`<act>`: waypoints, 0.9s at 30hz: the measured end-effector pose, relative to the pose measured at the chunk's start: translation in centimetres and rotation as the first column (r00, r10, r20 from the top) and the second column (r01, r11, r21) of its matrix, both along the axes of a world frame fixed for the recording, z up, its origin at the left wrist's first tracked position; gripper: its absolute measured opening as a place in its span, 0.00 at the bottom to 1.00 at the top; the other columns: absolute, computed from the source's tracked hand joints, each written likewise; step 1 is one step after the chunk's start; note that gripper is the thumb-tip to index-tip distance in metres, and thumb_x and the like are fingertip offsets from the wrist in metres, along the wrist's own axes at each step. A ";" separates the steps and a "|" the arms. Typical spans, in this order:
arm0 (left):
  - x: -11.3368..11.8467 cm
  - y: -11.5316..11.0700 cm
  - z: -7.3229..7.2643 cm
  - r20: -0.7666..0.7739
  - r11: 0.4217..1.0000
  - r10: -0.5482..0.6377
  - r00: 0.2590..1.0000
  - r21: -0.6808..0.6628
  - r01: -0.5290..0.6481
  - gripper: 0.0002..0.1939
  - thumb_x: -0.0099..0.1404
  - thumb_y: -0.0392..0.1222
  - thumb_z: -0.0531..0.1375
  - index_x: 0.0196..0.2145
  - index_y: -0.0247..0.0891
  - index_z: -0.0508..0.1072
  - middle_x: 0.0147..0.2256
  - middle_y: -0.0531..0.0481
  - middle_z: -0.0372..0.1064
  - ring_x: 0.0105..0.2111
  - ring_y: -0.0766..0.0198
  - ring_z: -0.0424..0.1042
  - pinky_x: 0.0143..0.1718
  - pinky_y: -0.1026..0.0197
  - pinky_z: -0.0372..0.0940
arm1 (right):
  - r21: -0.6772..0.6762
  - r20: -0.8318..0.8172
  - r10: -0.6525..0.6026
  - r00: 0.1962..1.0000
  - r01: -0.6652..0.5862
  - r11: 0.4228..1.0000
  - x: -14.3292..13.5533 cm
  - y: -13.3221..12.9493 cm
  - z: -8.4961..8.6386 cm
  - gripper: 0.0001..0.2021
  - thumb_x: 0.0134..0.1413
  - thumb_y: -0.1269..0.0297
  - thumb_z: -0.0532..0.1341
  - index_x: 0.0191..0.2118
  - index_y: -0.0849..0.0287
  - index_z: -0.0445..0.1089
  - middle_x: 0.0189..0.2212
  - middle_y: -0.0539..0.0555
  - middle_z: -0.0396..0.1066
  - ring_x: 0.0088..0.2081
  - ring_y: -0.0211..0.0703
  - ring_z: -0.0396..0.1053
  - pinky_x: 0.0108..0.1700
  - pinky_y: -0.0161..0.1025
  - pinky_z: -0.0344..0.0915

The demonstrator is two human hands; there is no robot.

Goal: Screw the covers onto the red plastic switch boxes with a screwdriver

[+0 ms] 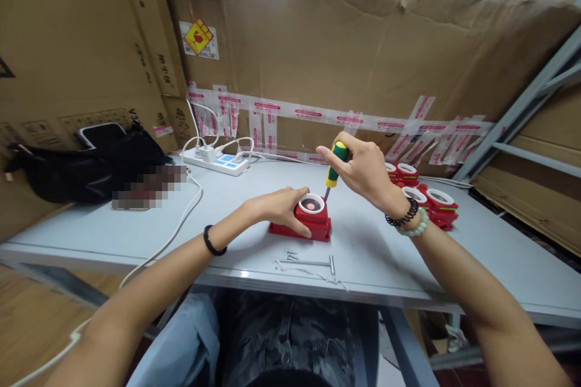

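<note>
A red block-shaped device (320,228) with a white ring round its dark top sits on the table. My left hand (285,208) is closed round its left side, fingers behind and thumb in front. Held in my right hand (363,170) is a green and yellow screwdriver (333,176), tilted, its tip at the device's right rear edge beside the ring. In front of the device lie several small screws (291,254) and a metal T-shaped rod (308,263) with a thin whitish strand next to it.
More red devices with white rings (439,198) stand at the right. At the back left are a white power strip (218,160) with cables and a black bag (91,163) with a phone on it. Cardboard (308,54) walls the rear; a white cable crosses the table's left.
</note>
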State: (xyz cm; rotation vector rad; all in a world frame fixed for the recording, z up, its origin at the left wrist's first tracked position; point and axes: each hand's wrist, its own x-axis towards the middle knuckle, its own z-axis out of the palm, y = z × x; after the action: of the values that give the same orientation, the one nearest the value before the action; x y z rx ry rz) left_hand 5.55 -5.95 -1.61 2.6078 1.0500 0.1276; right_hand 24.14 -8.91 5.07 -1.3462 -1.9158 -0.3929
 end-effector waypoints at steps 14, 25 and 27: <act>0.0 0.2 -0.1 0.020 1.000 -0.022 1.000 -0.016 0.022 0.40 0.45 0.69 0.62 0.47 0.38 0.62 0.38 0.45 0.70 0.37 0.52 0.70 0.32 0.61 0.60 | -0.069 0.086 0.012 0.996 -0.006 0.998 0.4 0.2 0.0 0.17 0.58 0.52 0.52 0.46 0.57 0.67 0.25 0.51 0.69 0.26 0.41 0.64 0.30 0.37 0.54; 0.0 0.1 0.0 -0.018 1.000 0.016 1.000 -0.015 -0.016 0.44 0.44 0.70 0.62 0.51 0.37 0.61 0.39 0.43 0.69 0.38 0.51 0.69 0.32 0.60 0.61 | -0.101 0.158 -0.038 0.987 0.054 0.993 0.7 0.1 0.5 0.20 0.57 0.48 0.53 0.48 0.57 0.65 0.23 0.51 0.69 0.25 0.44 0.65 0.29 0.38 0.55; 0.0 0.1 0.0 -0.007 1.000 0.008 1.000 -0.021 -0.008 0.44 0.45 0.69 0.62 0.52 0.37 0.61 0.41 0.42 0.69 0.39 0.50 0.69 0.33 0.60 0.61 | -0.209 0.110 0.154 0.982 -0.129 0.969 1.1 0.1 0.7 0.20 0.59 0.54 0.52 0.54 0.56 0.60 0.31 0.52 0.71 0.27 0.42 0.66 0.31 0.37 0.57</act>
State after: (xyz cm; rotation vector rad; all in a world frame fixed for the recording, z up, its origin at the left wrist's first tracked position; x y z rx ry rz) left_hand 5.52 -5.84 -1.60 2.5877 1.0581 0.1089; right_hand 25.21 -8.81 5.75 -1.3274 -2.1907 -0.2210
